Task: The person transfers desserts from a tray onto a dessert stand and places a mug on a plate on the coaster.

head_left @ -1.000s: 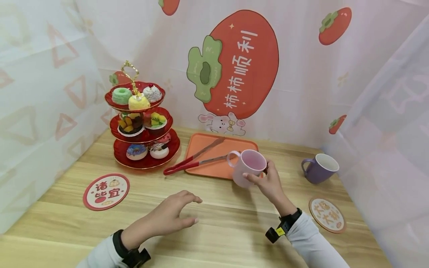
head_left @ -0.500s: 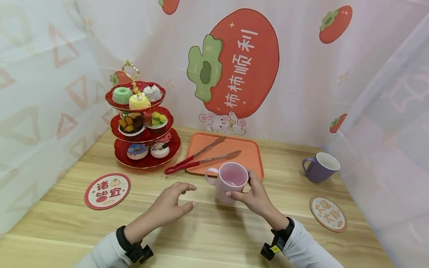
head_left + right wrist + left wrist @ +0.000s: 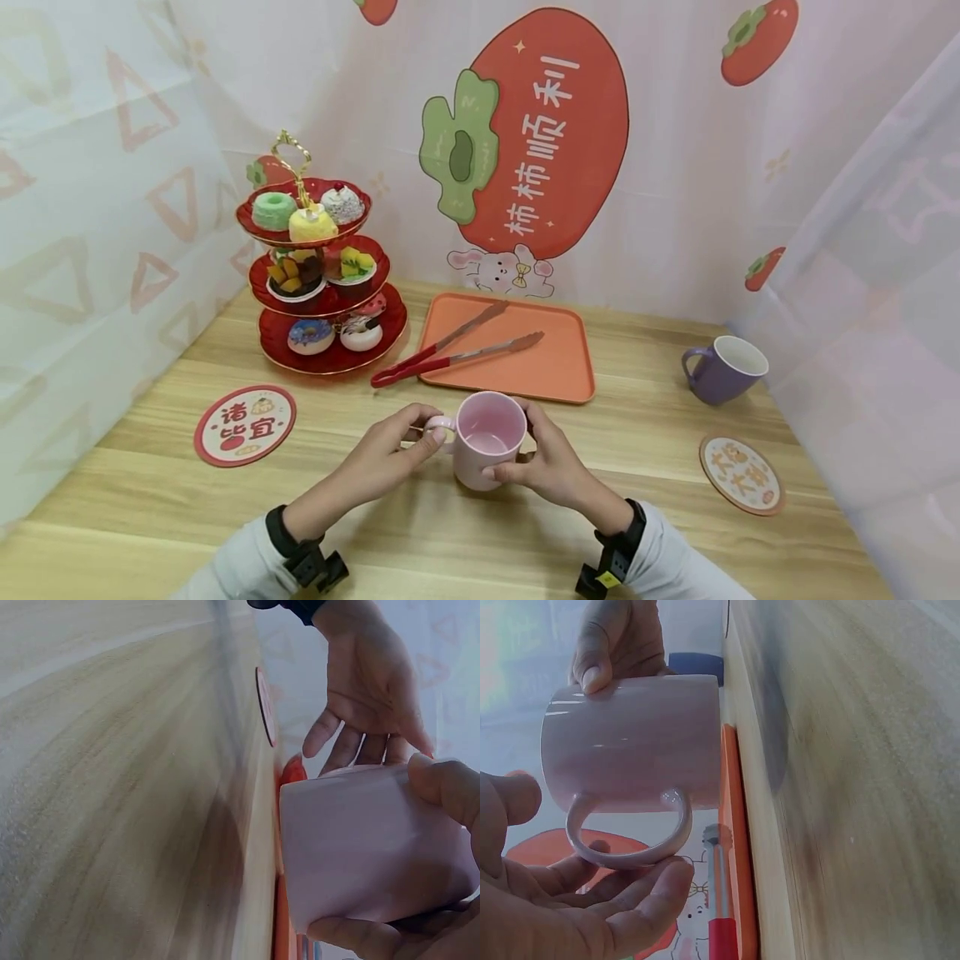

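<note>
A pink mug (image 3: 474,467) is held upright just above the table, its handle pointing left. My right hand (image 3: 553,462) grips it round the right side, thumb at the front. My left hand (image 3: 386,457) is at the handle. In the left wrist view, the left fingers (image 3: 641,904) touch the outside of the mug's handle (image 3: 626,859), while the thumb stands apart from it. The right wrist view has the mug body (image 3: 367,847) between the right thumb and fingers, with the left hand (image 3: 367,682) beyond.
Red-handled tongs (image 3: 427,365) lie across an orange tray (image 3: 555,367). A three-tier red stand (image 3: 273,354) with toy cakes is at the back left. A purple mug (image 3: 720,379) stands right. Round coasters lie left (image 3: 281,433) and right (image 3: 768,500).
My right hand has brought the pink mug left and nearer from over the tray. My left hand, earlier apart from the mug, now touches its handle.
</note>
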Demonstrator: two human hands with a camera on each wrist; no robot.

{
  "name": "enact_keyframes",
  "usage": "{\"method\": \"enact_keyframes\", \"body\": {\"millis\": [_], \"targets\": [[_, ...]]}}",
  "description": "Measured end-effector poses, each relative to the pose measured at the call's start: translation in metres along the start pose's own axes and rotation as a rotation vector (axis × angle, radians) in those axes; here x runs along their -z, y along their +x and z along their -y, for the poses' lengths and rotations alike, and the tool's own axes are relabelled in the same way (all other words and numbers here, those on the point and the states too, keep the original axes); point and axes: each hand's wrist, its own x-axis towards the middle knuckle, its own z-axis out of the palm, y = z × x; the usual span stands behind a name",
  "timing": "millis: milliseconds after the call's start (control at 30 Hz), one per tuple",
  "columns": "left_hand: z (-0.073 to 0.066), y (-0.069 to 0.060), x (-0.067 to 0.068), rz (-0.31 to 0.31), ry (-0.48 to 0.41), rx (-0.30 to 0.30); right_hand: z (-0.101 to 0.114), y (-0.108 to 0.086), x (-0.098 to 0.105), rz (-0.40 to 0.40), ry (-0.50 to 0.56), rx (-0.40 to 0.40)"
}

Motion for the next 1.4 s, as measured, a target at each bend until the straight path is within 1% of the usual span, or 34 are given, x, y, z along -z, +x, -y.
{"method": "enact_keyframes", "body": {"millis": [100,267,400,467,600,667,800,867,967,1133,1267,1400], "targets": [[0.001,0.001,0.000,0.016,-0.014,0.017,0.001,-0.001,-0.002,0.014,0.012,-0.008],[0.003,0.002,0.000,0.048,-0.028,0.034,0.000,0.000,-0.005,0.038,0.033,0.010],[0.005,0.003,-0.001,0.063,-0.007,0.020,0.012,-0.001,-0.006,0.048,0.034,0.009],[0.005,0.003,-0.001,0.064,0.000,0.024,0.018,-0.001,-0.007,0.055,0.048,0.002],[0.004,0.003,-0.001,0.048,0.000,0.053,0.022,0.000,-0.008,0.064,0.081,0.003],[0.003,0.003,-0.002,0.036,-0.021,0.075,0.017,0.000,-0.008,0.063,0.100,0.007],[-0.001,0.004,-0.004,0.010,-0.125,0.118,0.000,0.003,-0.008,0.056,0.118,0.005],[-0.003,0.004,-0.004,0.005,-0.173,0.130,-0.007,0.005,-0.008,0.053,0.117,0.009],[-0.005,0.004,-0.003,0.003,-0.203,0.149,-0.006,0.006,-0.008,0.050,0.115,0.001],[-0.005,0.003,-0.003,0.000,-0.223,0.164,-0.001,0.007,-0.008,0.058,0.126,-0.007],[-0.005,0.003,-0.004,-0.021,-0.244,0.164,0.001,0.007,-0.007,0.066,0.104,0.034],[-0.007,0.002,-0.005,-0.040,-0.242,0.154,0.000,0.007,-0.005,0.065,0.044,0.068]]}}
